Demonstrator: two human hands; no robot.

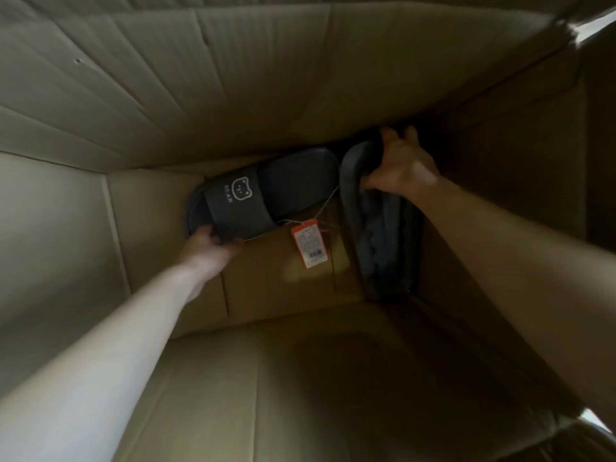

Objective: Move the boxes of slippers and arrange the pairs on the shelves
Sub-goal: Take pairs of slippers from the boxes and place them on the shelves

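We look down into a deep box point(300, 378), where our left grip point(213, 246) pinches the toe of a bear slipper point(266, 191) lying flat on the bottom, an orange tag point(308, 243) beside it, and our right grip point(403, 165) clasps its mate point(376, 235) standing on edge.

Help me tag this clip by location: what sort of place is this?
Probably a shop stockroom, though only the inside of a cardboard box shows: a bear-print slipper strung to a second slipper with an orange barcode tag.
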